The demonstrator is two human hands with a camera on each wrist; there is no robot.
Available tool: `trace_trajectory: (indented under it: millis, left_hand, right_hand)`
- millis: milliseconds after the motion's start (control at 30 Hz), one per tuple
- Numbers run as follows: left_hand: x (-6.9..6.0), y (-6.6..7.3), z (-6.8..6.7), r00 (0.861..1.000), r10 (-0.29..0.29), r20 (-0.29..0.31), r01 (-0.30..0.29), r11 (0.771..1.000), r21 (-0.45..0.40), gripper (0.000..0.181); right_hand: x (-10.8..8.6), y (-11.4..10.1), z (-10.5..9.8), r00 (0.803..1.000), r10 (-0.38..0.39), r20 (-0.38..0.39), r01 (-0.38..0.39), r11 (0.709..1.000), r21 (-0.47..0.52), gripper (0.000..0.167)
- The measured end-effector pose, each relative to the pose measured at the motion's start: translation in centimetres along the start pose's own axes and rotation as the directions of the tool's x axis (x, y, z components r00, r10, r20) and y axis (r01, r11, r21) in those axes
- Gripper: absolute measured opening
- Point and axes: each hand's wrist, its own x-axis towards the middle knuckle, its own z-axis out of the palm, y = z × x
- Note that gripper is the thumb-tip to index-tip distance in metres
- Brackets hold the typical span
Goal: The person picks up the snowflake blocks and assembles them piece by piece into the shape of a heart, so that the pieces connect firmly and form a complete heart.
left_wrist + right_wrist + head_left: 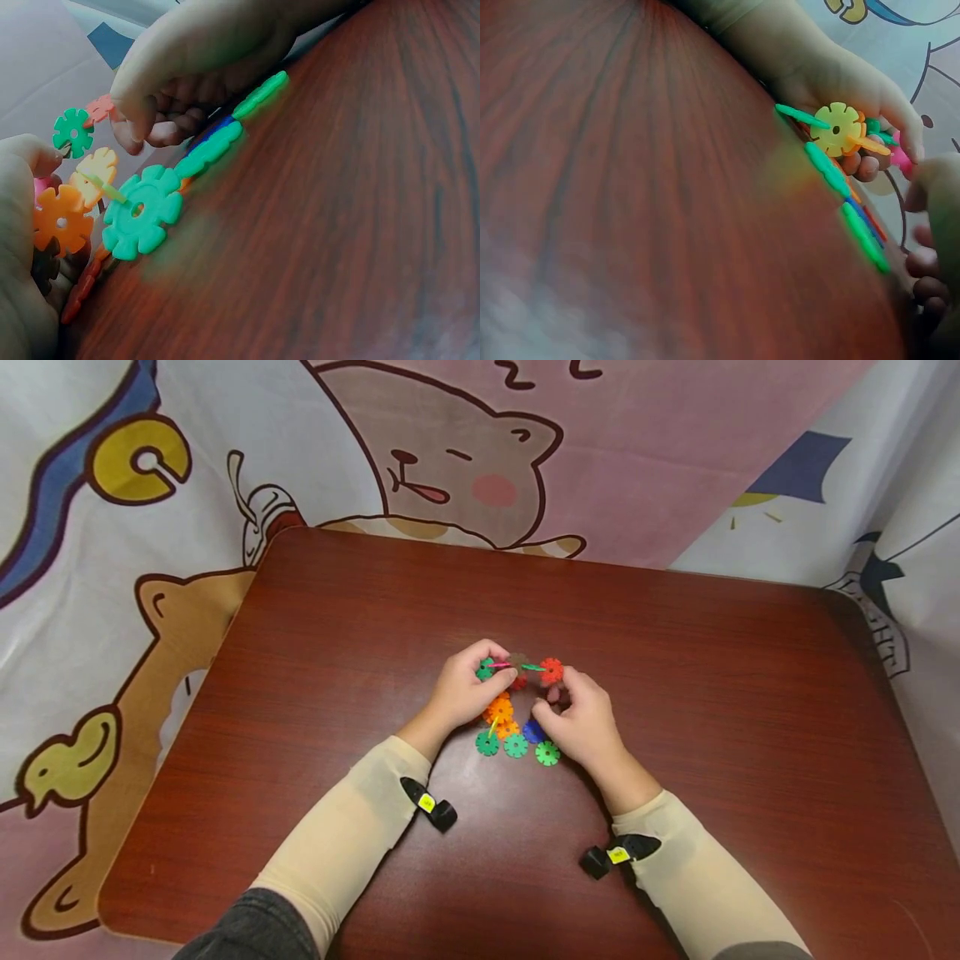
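Of the flower-shaped discs that can be told apart, there are five green discs point(515, 745), two red discs point(551, 671), one blue disc point(533, 732), one pink disc point(500, 665), one yellow disc point(492, 727) and at least two orange discs point(507, 728) (these overlap too closely for an exact figure). Around them are one left hand point(468, 685) and one right hand point(585, 714), plus two cream sleeves point(337, 835), two black wrist devices point(444, 816) and two yellow labels point(427, 802). There is one table point(675, 635).

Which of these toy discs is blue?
The blue disc beside the right hand, next to the rightmost green disc; no other disc showing is blue.
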Motion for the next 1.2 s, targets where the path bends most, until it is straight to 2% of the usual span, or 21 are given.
trace_trajectory:
  millis: [100, 200, 333, 467, 567, 733, 933, 1033, 1200]
  left_hand:
    - [0.0, 0.1, 0.0, 1.0, -0.006, -0.018, 0.006, 1.0, 0.0, 0.017]
    - [0.0, 0.1, 0.0, 1.0, -0.006, -0.019, 0.006, 1.0, -0.006, 0.017]
    - [0.0, 0.1, 0.0, 1.0, -0.007, -0.008, 0.007, 1.0, -0.003, 0.017]
    - [0.0, 0.2, 0.0, 1.0, -0.008, -0.003, 0.008, 1.0, -0.001, 0.017]
    - [0.0, 0.2, 0.0, 1.0, -0.01, 0.0, 0.01, 1.0, 0.0, 0.016]
    - [0.0, 0.2, 0.1, 1.0, -0.014, 0.001, 0.014, 1.0, -0.007, 0.015]
    - [0.0, 0.3, 0.0, 1.0, -0.019, -0.004, 0.019, 1.0, -0.004, 0.017]
    - [0.0, 0.3, -0.1, 1.0, -0.021, -0.006, 0.021, 1.0, -0.002, 0.018]
    - [0.0, 0.2, -0.2, 1.0, -0.021, -0.008, 0.021, 1.0, -0.001, 0.017]
  right_hand:
    - [0.1, 0.1, -0.1, 0.991, -0.1, 0.085, 0.105, 0.993, -0.053, 0.013]
    - [0.1, 0.3, -0.4, 0.967, -0.155, 0.202, 0.174, 0.981, -0.08, 0.015]
    - [0.3, 0.4, -1.1, 0.933, -0.14, 0.331, 0.179, 0.98, -0.091, 0.028]
    - [0.5, 0.3, -1.7, 0.909, -0.113, 0.4, 0.165, 0.982, -0.096, 0.034]
    - [0.6, 0.3, -1.8, 0.908, -0.113, 0.404, 0.169, 0.98, -0.104, 0.028]
    - [0.5, 0.3, -1.6, 0.922, -0.098, 0.375, 0.153, 0.981, -0.119, 0.025]
    - [0.5, 0.3, -1.3, 0.936, -0.072, 0.345, 0.123, 0.984, -0.128, 0.034]
    - [0.6, 0.2, -1.2, 0.938, -0.081, 0.338, 0.135, 0.981, -0.139, 0.038]
    - [0.6, -0.1, -1.2, 0.934, -0.068, 0.35, 0.114, 0.987, -0.112, 0.03]
